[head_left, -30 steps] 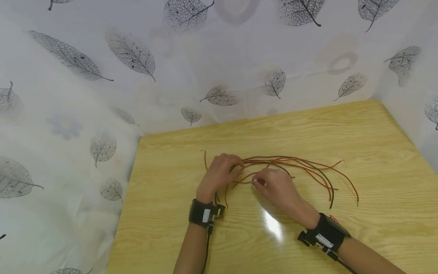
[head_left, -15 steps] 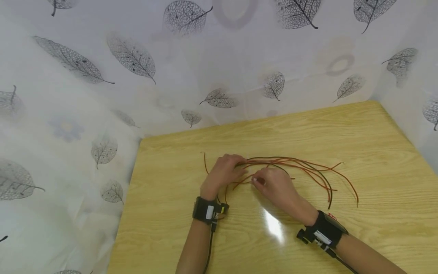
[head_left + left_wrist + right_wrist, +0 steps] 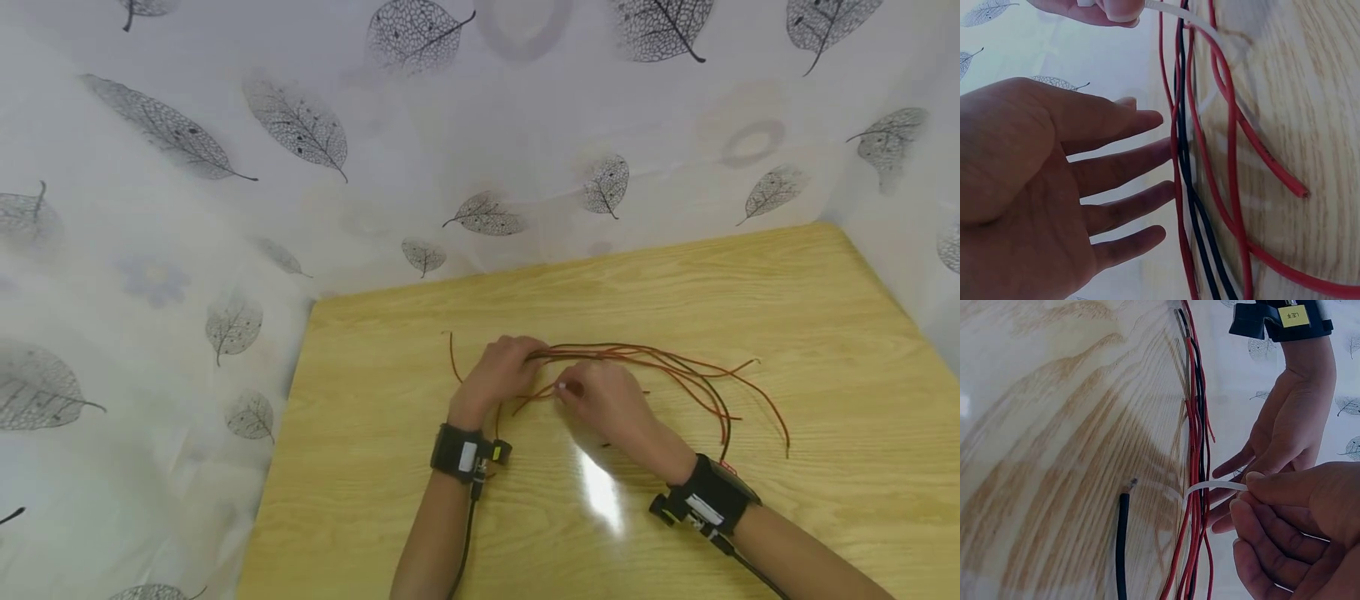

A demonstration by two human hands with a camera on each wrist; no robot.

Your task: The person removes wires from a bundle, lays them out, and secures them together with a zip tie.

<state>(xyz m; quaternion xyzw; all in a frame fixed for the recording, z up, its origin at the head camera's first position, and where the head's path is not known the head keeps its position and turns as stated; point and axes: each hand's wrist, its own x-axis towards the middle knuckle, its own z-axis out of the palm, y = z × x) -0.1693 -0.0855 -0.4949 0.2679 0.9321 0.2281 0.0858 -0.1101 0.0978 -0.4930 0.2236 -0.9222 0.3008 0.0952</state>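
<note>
Several red and black wires lie side by side in a loose bundle point(image 3: 611, 353) across the table. In the right wrist view, my right hand point(image 3: 1297, 534) pinches one end of a white cable tie point(image 3: 1221, 485) between thumb and forefinger. The tie curves over the wires point(image 3: 1194, 450) and down their other side. My left hand point(image 3: 1035, 181) has its fingers spread and nearly straight, with fingertips right at a red wire point(image 3: 1175, 150) in the left wrist view. From the head, the left hand point(image 3: 498, 373) overlaps the bundle's left part, and the tie is hidden by the right hand point(image 3: 609, 400).
The wooden table point(image 3: 360, 500) bears the loose wire ends, which fan out to the right. A black wire point(image 3: 1122, 544) with a bare tip stands apart from the bundle. White curtains point(image 3: 525, 125) with leaf prints enclose the back and sides.
My left hand has slid rightward along the wires, closer to the right hand. The right hand stays almost in place, still pinching. A short dark wire end now shows below the right hand.
</note>
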